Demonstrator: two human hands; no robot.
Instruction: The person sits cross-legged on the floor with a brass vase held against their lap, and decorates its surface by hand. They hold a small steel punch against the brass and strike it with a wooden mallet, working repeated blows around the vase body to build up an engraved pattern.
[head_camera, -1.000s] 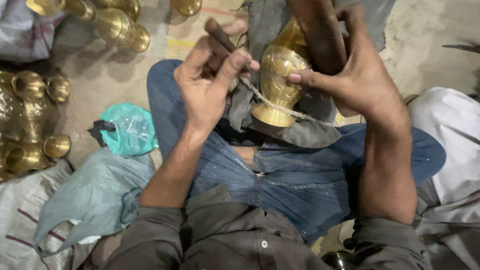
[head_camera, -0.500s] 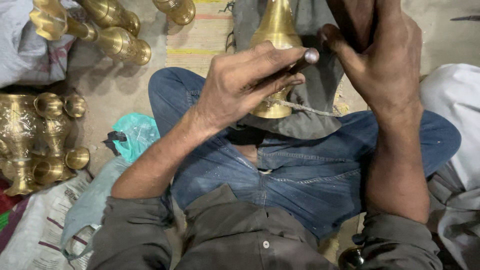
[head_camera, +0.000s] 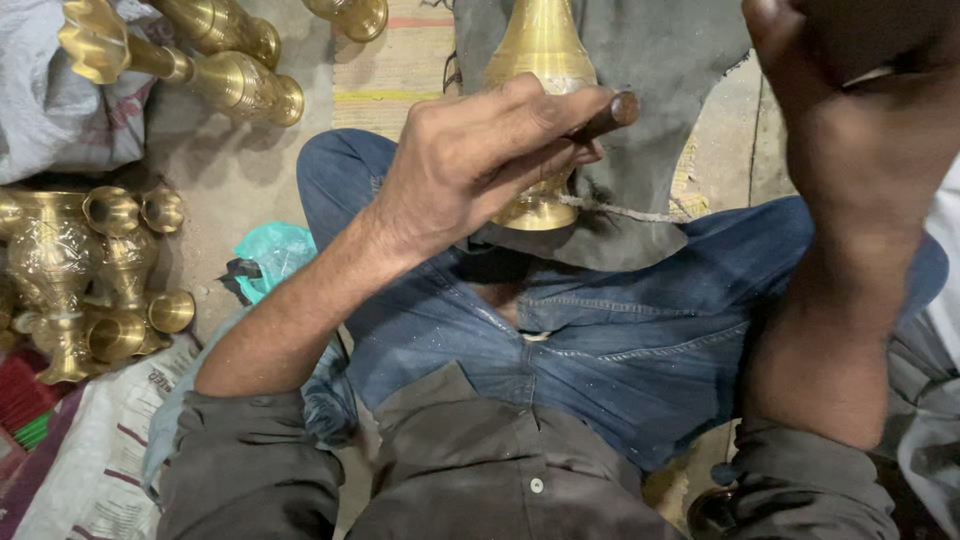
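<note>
Brass vases (head_camera: 90, 270) crowd dusty concrete floor (head_camera: 235, 175) beside woven mat (head_camera: 400, 70).

Golden brass vase (head_camera: 541, 45), grey cloth (head_camera: 650, 120), blue jeans (head_camera: 640, 340), teal bag (head_camera: 275, 252)

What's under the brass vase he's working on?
The brass vase stands on a grey cloth draped over the jeans. The left hand, gripping a dark-handled tool, covers the vase's middle; a cord trails from its base.
</note>
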